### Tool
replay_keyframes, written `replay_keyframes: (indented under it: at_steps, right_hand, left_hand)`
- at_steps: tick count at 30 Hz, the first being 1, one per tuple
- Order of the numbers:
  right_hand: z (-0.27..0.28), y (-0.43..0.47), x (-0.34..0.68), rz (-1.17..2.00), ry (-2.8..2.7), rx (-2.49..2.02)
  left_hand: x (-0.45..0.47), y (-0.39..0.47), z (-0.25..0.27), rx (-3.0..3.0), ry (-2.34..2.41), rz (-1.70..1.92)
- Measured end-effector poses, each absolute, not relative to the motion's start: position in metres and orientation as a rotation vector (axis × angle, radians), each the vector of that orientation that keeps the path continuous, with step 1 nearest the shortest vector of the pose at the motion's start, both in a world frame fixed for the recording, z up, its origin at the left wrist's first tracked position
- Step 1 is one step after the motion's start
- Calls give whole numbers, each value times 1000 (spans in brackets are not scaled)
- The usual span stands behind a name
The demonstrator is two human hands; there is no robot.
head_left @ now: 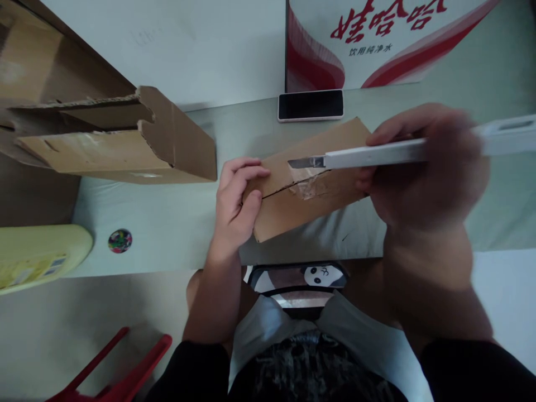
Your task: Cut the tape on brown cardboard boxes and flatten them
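Observation:
A small brown cardboard box (280,214) lies tilted on the pale green cloth in front of me. A dark seam runs along its upper face, with a piece of clear tape across the middle. My left hand (238,198) grips the box's left end, thumb and fingers on the top face. In my right hand (431,162), somewhat blurred, is a white utility knife (377,156). Its blade is out and points left, over the box near the tape; whether it touches is unclear. Some right fingers are close to the box's right end.
An opened cardboard box (188,142) stands at the left, beside larger cardboard. A phone (310,105) lies before a white and red carton (389,42). A yellow-green bottle (42,254) and a round colourful disc (120,240) are at the left. Below is a red stool (138,365).

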State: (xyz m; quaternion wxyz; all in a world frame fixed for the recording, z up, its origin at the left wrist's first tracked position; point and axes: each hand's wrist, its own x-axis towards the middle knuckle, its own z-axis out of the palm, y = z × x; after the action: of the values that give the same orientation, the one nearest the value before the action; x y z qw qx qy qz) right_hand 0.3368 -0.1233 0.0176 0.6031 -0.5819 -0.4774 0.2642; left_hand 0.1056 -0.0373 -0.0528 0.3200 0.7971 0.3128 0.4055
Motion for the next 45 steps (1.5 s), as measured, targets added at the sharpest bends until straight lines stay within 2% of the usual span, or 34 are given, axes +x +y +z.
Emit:
replay_keyframes:
  at_steps: [10,13,17,24,36,45]
  right_hand:
    - [6,-114,336,547,-924,-1114]
    - [2,-112,342,651,-990,-1047]
    - [2,-117,346,822,-1042,-1172]
    - [3,-115,337,556,-1032,-1109]
    - [8,-125,334,494,-1230,-1302]
    - [5,-122,336,460,-1272,-1238]
  left_hand:
    - [109,-40,-52,2095,814,1122]
    - [109,-40,-53,2099,840,1126]
    - [109,-40,-54,2117,895,1097]
    - [110,-39,-55,2111,876,1105]
    - [108,-41,-55,2108,864,1113]
    - [108,-36,-59,2132,762,1172]
